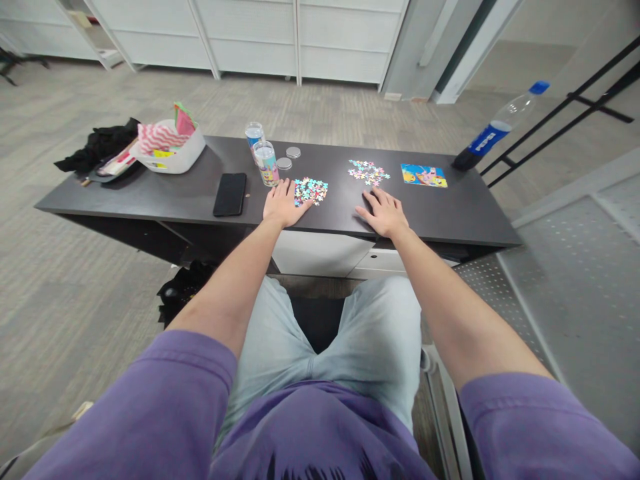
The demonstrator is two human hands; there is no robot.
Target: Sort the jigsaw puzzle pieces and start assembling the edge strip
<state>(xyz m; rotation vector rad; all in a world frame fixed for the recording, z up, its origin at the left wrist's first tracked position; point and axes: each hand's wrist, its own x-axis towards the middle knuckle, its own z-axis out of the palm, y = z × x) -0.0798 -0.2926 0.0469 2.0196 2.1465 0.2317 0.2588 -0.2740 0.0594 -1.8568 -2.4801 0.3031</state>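
My left hand [283, 204] rests flat on the dark table [320, 221], fingers stretched out. Its right side borders a dense pile of jigsaw puzzle pieces [311, 189], and the hand may cover some of them. My right hand [384, 212] lies spread near the table's front edge, holding nothing. Just beyond its fingertips is a looser scatter of puzzle pieces [368, 172]. Farther right a colourful picture card [424, 175] lies flat. Two clear printed canisters stand behind my left hand, a nearer one [267, 164] and a farther one [254, 135]. Two round metal lids [285, 163] lie beside them.
A black phone [230, 195] lies left of my left hand. Farther left are a white basket [183, 159] holding cloth and packets, and a black cloth [107, 147]. A Pepsi bottle [493, 133] stands at the right end. White cabinets [250, 37] line the back.
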